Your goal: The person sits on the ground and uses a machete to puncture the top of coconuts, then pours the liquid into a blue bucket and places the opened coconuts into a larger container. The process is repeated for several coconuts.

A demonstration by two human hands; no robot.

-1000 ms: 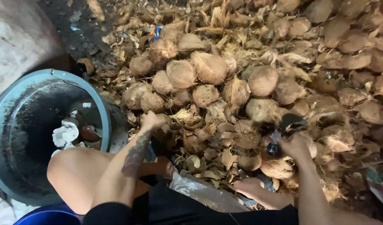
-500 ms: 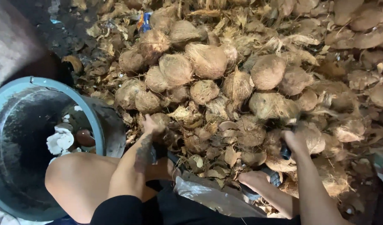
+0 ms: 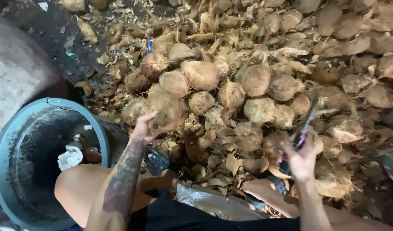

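Step in hand: picking a husked coconut (image 3: 165, 109) off the near edge of the coconut pile (image 3: 248, 81), it seems.
Left hand (image 3: 146, 128): fingers curled around that coconut's lower side, gripping it.
Right hand (image 3: 300, 159): closed on a knife (image 3: 307, 124), blade blurred, raised over the pile's right part.
Coconut's place: at the pile's left front, just right of the grey tub (image 3: 14, 141).
Next move: probably calls for a firm lift clear of the loose husk.

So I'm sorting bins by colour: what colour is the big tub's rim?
Blue-grey rim, dark inside; the head view shows it, at left.
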